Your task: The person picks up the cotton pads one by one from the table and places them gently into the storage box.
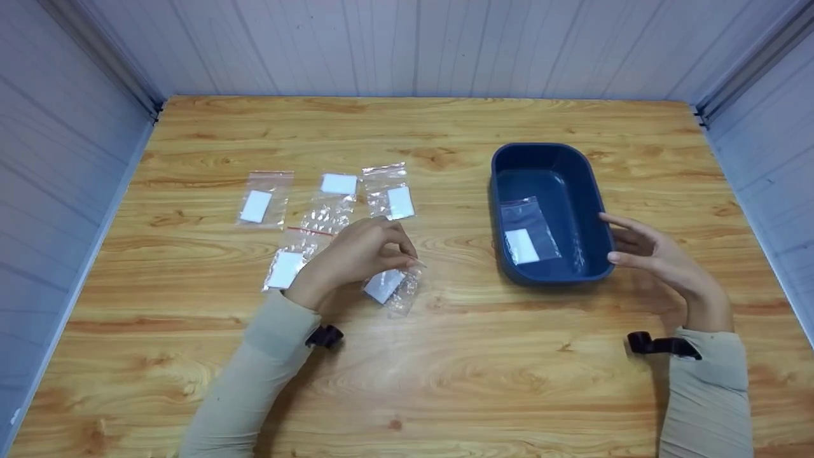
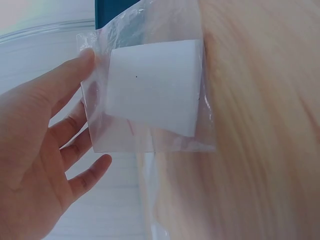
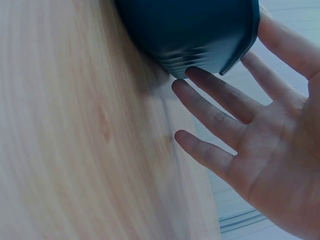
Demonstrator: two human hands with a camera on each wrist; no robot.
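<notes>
No legible lettering, numbers or signs anywhere

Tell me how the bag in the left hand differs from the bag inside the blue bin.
The held bag is pinched by the left hand; no hand touches the binned bag.
The held bag is outside the blue bin; the binned bag lies inside it.
Both are clear, containing a white piece.

The head view looks down on the table (image 1: 483, 362); 2 close wrist views share the tub (image 1: 569, 203).
</notes>
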